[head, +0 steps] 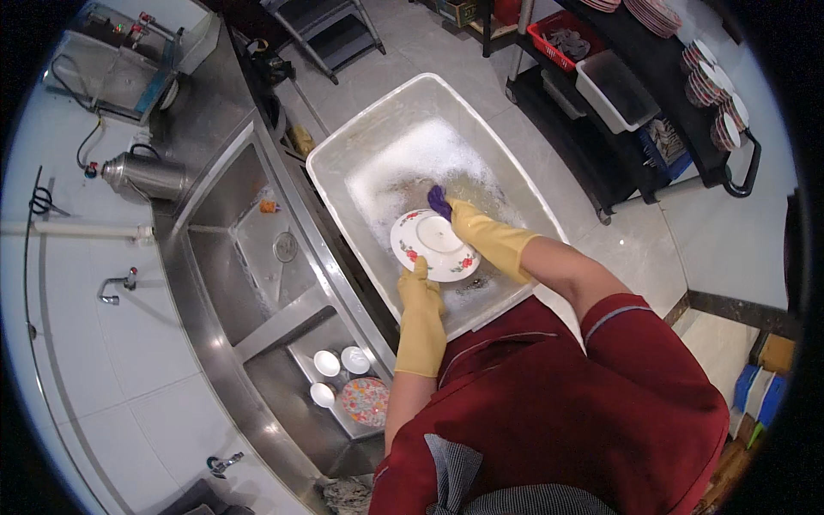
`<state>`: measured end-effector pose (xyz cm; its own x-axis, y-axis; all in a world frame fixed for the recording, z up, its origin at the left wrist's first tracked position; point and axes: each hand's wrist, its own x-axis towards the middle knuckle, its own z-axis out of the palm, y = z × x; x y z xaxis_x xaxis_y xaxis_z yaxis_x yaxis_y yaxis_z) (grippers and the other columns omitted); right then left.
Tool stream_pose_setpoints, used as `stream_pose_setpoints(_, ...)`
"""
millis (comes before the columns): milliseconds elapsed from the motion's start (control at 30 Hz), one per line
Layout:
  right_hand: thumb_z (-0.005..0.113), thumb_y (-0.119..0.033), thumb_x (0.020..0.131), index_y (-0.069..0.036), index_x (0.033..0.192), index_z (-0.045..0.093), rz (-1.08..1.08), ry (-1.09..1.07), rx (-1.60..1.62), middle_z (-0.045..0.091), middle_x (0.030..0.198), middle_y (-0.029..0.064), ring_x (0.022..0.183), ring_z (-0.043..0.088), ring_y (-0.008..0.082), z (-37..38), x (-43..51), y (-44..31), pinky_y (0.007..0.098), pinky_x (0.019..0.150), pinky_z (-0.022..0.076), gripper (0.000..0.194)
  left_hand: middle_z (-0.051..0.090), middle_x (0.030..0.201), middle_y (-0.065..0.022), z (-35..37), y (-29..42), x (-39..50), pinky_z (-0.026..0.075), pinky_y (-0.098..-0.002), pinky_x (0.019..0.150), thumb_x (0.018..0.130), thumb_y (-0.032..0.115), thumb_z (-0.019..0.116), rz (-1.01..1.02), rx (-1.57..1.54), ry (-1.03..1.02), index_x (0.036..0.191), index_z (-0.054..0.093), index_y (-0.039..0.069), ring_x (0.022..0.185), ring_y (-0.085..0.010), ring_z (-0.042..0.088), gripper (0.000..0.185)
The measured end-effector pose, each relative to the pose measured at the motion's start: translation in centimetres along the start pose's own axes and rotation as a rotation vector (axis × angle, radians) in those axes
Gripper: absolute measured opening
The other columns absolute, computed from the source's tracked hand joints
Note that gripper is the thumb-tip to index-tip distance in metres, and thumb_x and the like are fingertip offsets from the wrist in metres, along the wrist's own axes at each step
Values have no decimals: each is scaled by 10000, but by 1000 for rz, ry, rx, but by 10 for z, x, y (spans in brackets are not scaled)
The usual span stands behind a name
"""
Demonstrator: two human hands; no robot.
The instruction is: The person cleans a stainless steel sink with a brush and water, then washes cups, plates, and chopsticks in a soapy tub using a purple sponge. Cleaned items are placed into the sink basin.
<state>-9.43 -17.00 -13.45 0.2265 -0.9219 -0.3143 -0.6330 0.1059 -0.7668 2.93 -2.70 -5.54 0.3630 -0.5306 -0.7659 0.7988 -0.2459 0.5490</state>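
Note:
Both hands wear yellow rubber gloves over a large white plastic tub (pixel 360 232) of foamy, murky water (pixel 431 145). My left hand (pixel 420 293) grips the near rim of a white plate (pixel 444 254) with red flowers and green leaves, its underside and foot ring facing up. In my right hand (pixel 470 222) is a purple cloth (pixel 440 203), bunched at the fingertips by the plate's far edge. The right fingers are partly hidden, and whether they touch the plate is hard to tell.
Left of the tub runs a stainless steel double sink (pixel 309 322), with white bowls (pixel 327 363) and a patterned round dish (pixel 365 402) in its near basin. A metal jug (pixel 145 175) lies on the counter. Right stands a black trolley (pixel 579 154) bearing stacked crockery. Beyond is a step stool (pixel 338 38).

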Motion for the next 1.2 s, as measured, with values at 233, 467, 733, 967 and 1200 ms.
stream_pose_setpoints(233,609,-100,881,-19,1240,619,58,-315,-371,684,1151,276,1128,640,453,-43,-107,-58,504,979,506,368,690,1029,-88,-7,-8,26,379,-277,430,1017,155,653,-59,-38,201,1265,609,70,603,-132,557,266)
stream_pose_setpoints(467,586,-120,896,-47,1113,639,-538,-311,-332,688,1056,205,1047,651,440,-2,-95,-85,500,890,538,235,676,1189,-119,-36,-24,60,609,-416,812,1059,161,572,-249,-303,86,1261,604,29,1018,-291,696,243)
stream_pose_setpoints(733,670,-113,841,-62,1272,682,77,-298,-358,670,1267,252,1216,632,394,-10,10,-21,453,1049,491,435,719,1113,-117,-46,-31,52,605,-451,769,1014,87,623,274,649,-35,1252,616,40,936,-311,719,243)
stream_pose_setpoints(967,793,-53,751,-5,1168,703,383,-124,325,731,1123,201,1067,700,317,14,69,11,417,920,542,430,712,1097,-120,5,30,-75,602,-327,694,1019,63,609,71,230,139,1250,603,-28,874,-224,714,249)
stream_pose_setpoints(1200,765,-139,887,11,1232,670,582,6,774,692,1203,171,1069,668,288,43,83,-47,419,941,534,388,700,902,-76,-18,75,-177,475,-231,534,1029,102,611,349,250,294,1135,655,-45,647,-93,619,186)
